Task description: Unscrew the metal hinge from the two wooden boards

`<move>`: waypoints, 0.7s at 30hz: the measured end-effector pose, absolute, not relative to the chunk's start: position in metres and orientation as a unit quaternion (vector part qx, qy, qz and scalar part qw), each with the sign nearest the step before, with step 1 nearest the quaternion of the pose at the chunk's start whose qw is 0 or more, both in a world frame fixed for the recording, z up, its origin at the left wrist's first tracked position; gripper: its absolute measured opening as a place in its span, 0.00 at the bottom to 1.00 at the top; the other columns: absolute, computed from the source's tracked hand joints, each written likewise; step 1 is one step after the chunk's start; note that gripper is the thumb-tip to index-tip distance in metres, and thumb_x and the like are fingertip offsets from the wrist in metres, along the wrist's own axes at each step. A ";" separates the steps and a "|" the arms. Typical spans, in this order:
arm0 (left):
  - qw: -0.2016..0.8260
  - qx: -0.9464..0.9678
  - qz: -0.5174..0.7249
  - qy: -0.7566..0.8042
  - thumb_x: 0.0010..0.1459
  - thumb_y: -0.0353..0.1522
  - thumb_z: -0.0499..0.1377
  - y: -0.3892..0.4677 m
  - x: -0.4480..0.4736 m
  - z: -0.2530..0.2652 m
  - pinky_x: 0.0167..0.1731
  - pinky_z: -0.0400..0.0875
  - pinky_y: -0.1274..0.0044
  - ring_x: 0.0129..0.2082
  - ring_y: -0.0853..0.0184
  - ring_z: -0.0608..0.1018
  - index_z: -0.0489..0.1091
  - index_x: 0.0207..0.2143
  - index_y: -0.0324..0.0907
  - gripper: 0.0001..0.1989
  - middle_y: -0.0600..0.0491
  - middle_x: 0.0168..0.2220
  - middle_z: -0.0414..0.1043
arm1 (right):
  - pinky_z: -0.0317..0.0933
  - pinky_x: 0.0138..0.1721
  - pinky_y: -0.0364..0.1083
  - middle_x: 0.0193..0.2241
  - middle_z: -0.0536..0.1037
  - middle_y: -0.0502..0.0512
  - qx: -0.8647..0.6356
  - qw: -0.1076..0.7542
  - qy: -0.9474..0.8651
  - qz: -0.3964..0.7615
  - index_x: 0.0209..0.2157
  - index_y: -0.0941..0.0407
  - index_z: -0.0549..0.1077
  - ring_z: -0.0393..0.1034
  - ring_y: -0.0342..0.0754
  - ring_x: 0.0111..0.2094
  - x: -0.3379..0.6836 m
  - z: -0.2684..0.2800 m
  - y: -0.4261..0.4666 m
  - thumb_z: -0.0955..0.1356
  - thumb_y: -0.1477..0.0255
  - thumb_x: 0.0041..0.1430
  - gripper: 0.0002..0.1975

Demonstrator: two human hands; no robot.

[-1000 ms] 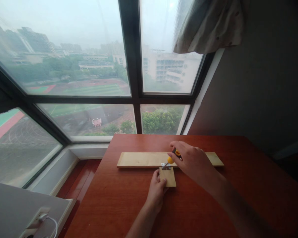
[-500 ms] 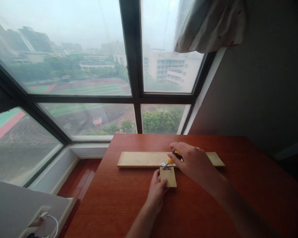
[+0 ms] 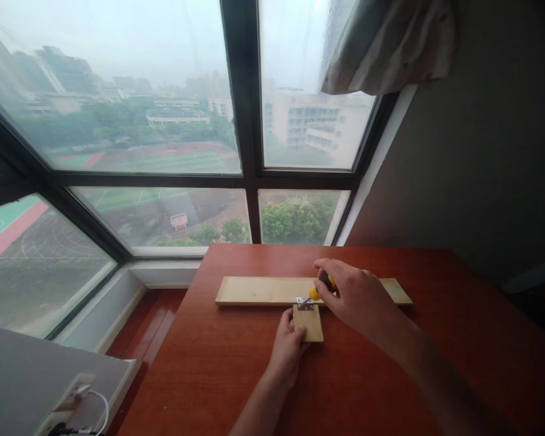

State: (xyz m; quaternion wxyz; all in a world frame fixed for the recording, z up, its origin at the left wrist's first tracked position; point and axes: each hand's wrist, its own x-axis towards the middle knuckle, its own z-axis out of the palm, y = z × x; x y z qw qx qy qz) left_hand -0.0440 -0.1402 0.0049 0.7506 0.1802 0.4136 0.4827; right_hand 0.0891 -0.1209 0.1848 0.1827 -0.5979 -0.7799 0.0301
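Note:
My left hand [image 3: 288, 342] grips a small square wooden board [image 3: 309, 327] by its left edge, thumb on top and fingers partly hidden beneath. A metal hinge [image 3: 306, 304] lies across the joint between this piece and a long wooden board [image 3: 261, 290] behind it. My right hand [image 3: 352, 290] is closed around a screwdriver [image 3: 315, 293] with a yellow and black handle. The screwdriver slants down to the left, its tip at the hinge. Screws under the tip are too small to make out.
Both boards rest on a reddish-brown table [image 3: 218, 375]. Large windows with dark frames [image 3: 249, 177] stand beyond its far edge. A curtain [image 3: 390, 51] hangs at upper right. At lower left, a white plug with a cable [image 3: 84, 392] sits in a wall socket.
The fingers of my right hand have shifted slightly around the screwdriver handle. My left hand and both boards keep their places; the view has moved a little.

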 end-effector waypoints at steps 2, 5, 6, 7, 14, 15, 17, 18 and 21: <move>0.752 0.185 0.483 0.408 0.42 0.27 0.64 -0.140 -0.044 0.004 0.34 0.70 0.77 0.33 0.67 0.76 0.62 0.47 0.43 0.27 0.49 0.40 0.74 | 0.63 0.42 0.47 0.47 0.76 0.53 -0.566 0.197 -0.799 0.048 0.51 0.52 0.67 0.72 0.50 0.44 0.090 0.187 -0.123 0.64 0.72 0.56 0.20; 0.755 0.189 0.485 0.399 0.43 0.27 0.63 -0.140 -0.044 0.003 0.33 0.70 0.77 0.31 0.68 0.75 0.61 0.47 0.43 0.27 0.49 0.41 0.74 | 0.63 0.45 0.47 0.51 0.73 0.54 -0.531 0.199 -0.821 0.067 0.54 0.53 0.64 0.69 0.50 0.50 0.089 0.191 -0.126 0.65 0.75 0.53 0.24; 0.755 0.188 0.486 0.399 0.43 0.27 0.63 -0.140 -0.044 0.003 0.34 0.71 0.77 0.31 0.69 0.75 0.61 0.47 0.43 0.27 0.48 0.41 0.74 | 0.63 0.44 0.47 0.50 0.74 0.54 -0.538 0.191 -0.818 0.064 0.53 0.53 0.65 0.70 0.50 0.48 0.088 0.192 -0.127 0.65 0.73 0.54 0.23; 0.755 0.187 0.486 0.399 0.43 0.27 0.63 -0.140 -0.044 0.003 0.34 0.71 0.77 0.32 0.68 0.75 0.61 0.47 0.42 0.27 0.48 0.41 0.74 | 0.64 0.41 0.48 0.48 0.76 0.54 -0.555 0.180 -0.810 0.056 0.52 0.52 0.65 0.72 0.51 0.45 0.087 0.193 -0.126 0.65 0.70 0.56 0.21; 0.751 0.179 0.484 0.411 0.42 0.27 0.64 -0.141 -0.044 0.006 0.37 0.71 0.75 0.39 0.62 0.77 0.62 0.47 0.43 0.27 0.46 0.43 0.74 | 0.60 0.31 0.46 0.39 0.79 0.52 -0.612 0.153 -0.775 0.020 0.45 0.51 0.70 0.75 0.51 0.34 0.085 0.188 -0.120 0.62 0.66 0.61 0.12; 0.752 0.177 0.485 0.411 0.42 0.27 0.64 -0.141 -0.044 0.006 0.37 0.71 0.74 0.39 0.62 0.77 0.62 0.47 0.42 0.27 0.46 0.42 0.74 | 0.61 0.32 0.46 0.40 0.79 0.52 -0.605 0.164 -0.779 0.030 0.46 0.51 0.70 0.75 0.50 0.35 0.086 0.187 -0.120 0.62 0.68 0.60 0.13; 0.753 0.175 0.486 0.408 0.42 0.26 0.64 -0.140 -0.044 0.006 0.37 0.72 0.74 0.37 0.63 0.77 0.62 0.47 0.42 0.28 0.47 0.42 0.74 | 0.62 0.36 0.46 0.43 0.78 0.52 -0.586 0.182 -0.788 0.051 0.49 0.51 0.68 0.75 0.49 0.38 0.090 0.187 -0.122 0.64 0.70 0.57 0.16; 0.753 0.175 0.486 0.407 0.42 0.26 0.64 -0.140 -0.044 0.005 0.37 0.72 0.74 0.36 0.64 0.77 0.62 0.47 0.42 0.28 0.47 0.41 0.75 | 0.62 0.38 0.46 0.45 0.77 0.52 -0.576 0.188 -0.793 0.060 0.50 0.52 0.68 0.74 0.49 0.40 0.091 0.188 -0.124 0.64 0.71 0.56 0.18; 0.754 0.173 0.488 0.405 0.41 0.27 0.65 -0.140 -0.043 0.004 0.37 0.72 0.74 0.34 0.65 0.77 0.62 0.47 0.42 0.28 0.47 0.41 0.75 | 0.62 0.43 0.47 0.49 0.75 0.53 -0.548 0.189 -0.811 0.085 0.52 0.53 0.66 0.72 0.50 0.45 0.093 0.192 -0.128 0.65 0.73 0.54 0.22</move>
